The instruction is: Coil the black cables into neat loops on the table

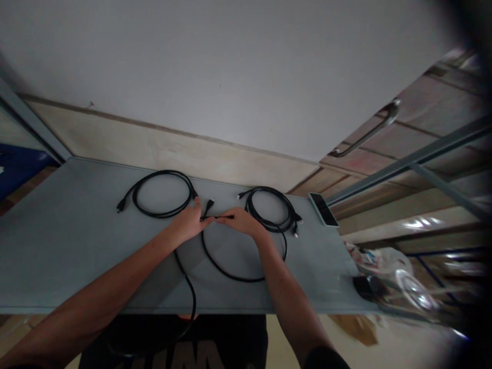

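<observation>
My left hand (189,221) and my right hand (242,221) are close together at the middle of the table, both pinching one black cable (236,279). A short stretch of it runs between the fingertips. By the left fingers a black plug (209,205) with a light tip sticks up. Part of the cable loops below the hands, and another part hangs over the front edge toward my lap. Left of my hands lies a coiled black cable (165,171); a raised left finger overlaps its plug. Beside my right hand lies another coiled black cable (290,205), with its plugs at the sides.
The grey table (77,241) backs onto a wall with a pale lower strip (172,146). A phone (323,210) lies at the right end. Metal posts (415,156) rise at both ends. Beyond the right edge are a dark round object (369,288) and blurred clutter.
</observation>
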Demonstrator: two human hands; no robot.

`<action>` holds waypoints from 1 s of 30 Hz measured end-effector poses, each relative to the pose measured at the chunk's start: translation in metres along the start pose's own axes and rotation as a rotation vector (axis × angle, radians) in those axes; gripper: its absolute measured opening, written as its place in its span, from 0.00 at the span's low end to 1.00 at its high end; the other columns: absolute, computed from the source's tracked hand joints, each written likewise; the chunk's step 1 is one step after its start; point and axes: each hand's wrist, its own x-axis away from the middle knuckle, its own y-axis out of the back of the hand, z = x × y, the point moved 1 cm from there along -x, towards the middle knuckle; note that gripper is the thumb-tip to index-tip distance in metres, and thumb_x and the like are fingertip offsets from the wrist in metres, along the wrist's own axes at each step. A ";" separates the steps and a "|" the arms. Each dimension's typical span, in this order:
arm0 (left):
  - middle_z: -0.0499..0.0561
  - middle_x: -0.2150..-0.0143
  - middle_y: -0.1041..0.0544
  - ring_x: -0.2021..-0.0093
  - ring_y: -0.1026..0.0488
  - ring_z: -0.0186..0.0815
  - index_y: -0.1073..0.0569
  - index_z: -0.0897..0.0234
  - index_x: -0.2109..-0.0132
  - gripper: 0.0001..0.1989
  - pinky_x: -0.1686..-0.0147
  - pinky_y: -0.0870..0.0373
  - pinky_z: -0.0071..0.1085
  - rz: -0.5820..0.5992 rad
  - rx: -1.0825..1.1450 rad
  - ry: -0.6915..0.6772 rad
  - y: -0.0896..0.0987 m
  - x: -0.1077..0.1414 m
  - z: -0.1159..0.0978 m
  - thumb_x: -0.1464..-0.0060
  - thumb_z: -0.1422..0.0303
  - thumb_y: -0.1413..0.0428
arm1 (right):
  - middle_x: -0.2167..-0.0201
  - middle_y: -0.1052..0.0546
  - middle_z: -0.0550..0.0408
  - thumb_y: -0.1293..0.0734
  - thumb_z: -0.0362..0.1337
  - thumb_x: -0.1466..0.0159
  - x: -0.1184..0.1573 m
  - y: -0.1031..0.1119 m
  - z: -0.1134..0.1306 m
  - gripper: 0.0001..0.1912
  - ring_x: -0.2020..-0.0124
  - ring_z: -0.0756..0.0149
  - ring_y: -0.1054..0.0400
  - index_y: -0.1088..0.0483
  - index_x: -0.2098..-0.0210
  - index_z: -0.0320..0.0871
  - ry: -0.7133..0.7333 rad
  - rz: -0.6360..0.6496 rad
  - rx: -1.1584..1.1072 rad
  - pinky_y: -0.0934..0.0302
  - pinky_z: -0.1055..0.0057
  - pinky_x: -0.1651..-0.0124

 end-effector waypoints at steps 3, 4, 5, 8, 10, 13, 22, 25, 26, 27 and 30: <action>0.69 0.57 0.21 0.54 0.23 0.54 0.42 0.75 0.33 0.37 0.57 0.32 0.40 -0.022 0.089 -0.040 0.005 -0.001 -0.002 0.38 0.50 0.51 | 0.69 0.19 0.57 0.36 0.45 0.33 0.001 0.007 -0.003 0.15 0.68 0.65 0.29 0.19 0.63 0.44 0.026 -0.058 0.016 0.40 0.72 0.64; 0.67 0.58 0.21 0.55 0.23 0.52 0.38 0.73 0.35 0.31 0.58 0.32 0.39 -0.026 0.139 -0.069 0.007 -0.001 -0.003 0.36 0.53 0.52 | 0.69 0.19 0.56 0.36 0.44 0.33 0.002 0.011 -0.005 0.15 0.67 0.64 0.28 0.19 0.63 0.44 0.022 -0.105 0.030 0.40 0.72 0.64; 0.64 0.58 0.21 0.57 0.23 0.49 0.35 0.70 0.38 0.26 0.58 0.32 0.38 -0.029 0.199 -0.100 0.010 -0.002 -0.004 0.35 0.56 0.53 | 0.68 0.18 0.55 0.36 0.44 0.33 0.003 0.015 -0.007 0.15 0.67 0.63 0.28 0.19 0.63 0.44 0.011 -0.158 0.047 0.40 0.71 0.63; 0.59 0.58 0.20 0.60 0.23 0.43 0.28 0.66 0.47 0.18 0.58 0.33 0.34 -0.046 0.372 -0.156 0.018 -0.005 -0.005 0.34 0.62 0.55 | 0.68 0.18 0.53 0.36 0.46 0.33 0.005 0.027 -0.015 0.16 0.68 0.61 0.27 0.19 0.63 0.44 -0.020 -0.313 0.101 0.41 0.70 0.64; 0.58 0.57 0.20 0.59 0.24 0.41 0.26 0.65 0.52 0.16 0.57 0.34 0.33 -0.055 0.454 -0.164 0.024 -0.008 -0.004 0.35 0.62 0.54 | 0.68 0.18 0.51 0.36 0.47 0.33 0.007 0.034 -0.020 0.17 0.68 0.60 0.27 0.19 0.63 0.44 -0.039 -0.441 0.136 0.40 0.69 0.63; 0.55 0.61 0.21 0.62 0.27 0.39 0.24 0.65 0.57 0.16 0.62 0.35 0.31 -0.035 0.522 -0.157 0.030 -0.012 0.002 0.36 0.61 0.53 | 0.66 0.18 0.48 0.37 0.49 0.34 0.010 0.043 -0.028 0.19 0.66 0.57 0.26 0.19 0.62 0.44 -0.084 -0.663 0.198 0.40 0.68 0.62; 0.43 0.78 0.39 0.80 0.46 0.28 0.26 0.66 0.61 0.19 0.80 0.50 0.26 0.196 0.819 -0.016 0.043 -0.009 0.009 0.40 0.54 0.50 | 0.72 0.20 0.47 0.38 0.51 0.34 0.024 0.067 -0.050 0.24 0.73 0.62 0.32 0.19 0.65 0.38 -0.232 -1.073 0.269 0.43 0.69 0.66; 0.45 0.75 0.36 0.80 0.45 0.28 0.26 0.67 0.61 0.20 0.80 0.50 0.26 0.238 0.832 -0.019 0.044 -0.009 0.011 0.42 0.52 0.48 | 0.74 0.21 0.48 0.38 0.52 0.35 0.030 0.075 -0.057 0.25 0.73 0.62 0.33 0.20 0.67 0.36 -0.292 -1.187 0.235 0.44 0.70 0.67; 0.45 0.75 0.37 0.80 0.45 0.28 0.26 0.67 0.61 0.20 0.80 0.51 0.26 0.246 0.829 -0.024 0.045 -0.010 0.012 0.42 0.52 0.48 | 0.75 0.21 0.48 0.38 0.53 0.35 0.032 0.077 -0.059 0.26 0.73 0.63 0.33 0.21 0.68 0.36 -0.317 -1.237 0.230 0.45 0.70 0.68; 0.44 0.76 0.38 0.80 0.45 0.28 0.26 0.67 0.61 0.21 0.81 0.51 0.26 0.253 0.824 -0.029 0.045 -0.010 0.013 0.42 0.51 0.48 | 0.75 0.22 0.48 0.39 0.53 0.35 0.033 0.078 -0.062 0.27 0.73 0.63 0.33 0.21 0.69 0.35 -0.339 -1.287 0.222 0.45 0.70 0.68; 0.43 0.77 0.40 0.80 0.46 0.28 0.25 0.67 0.60 0.21 0.81 0.52 0.26 0.260 0.810 -0.038 0.047 -0.011 0.018 0.42 0.52 0.49 | 0.75 0.22 0.47 0.39 0.54 0.34 0.034 0.079 -0.069 0.28 0.73 0.62 0.32 0.22 0.69 0.35 -0.354 -1.332 0.186 0.45 0.69 0.68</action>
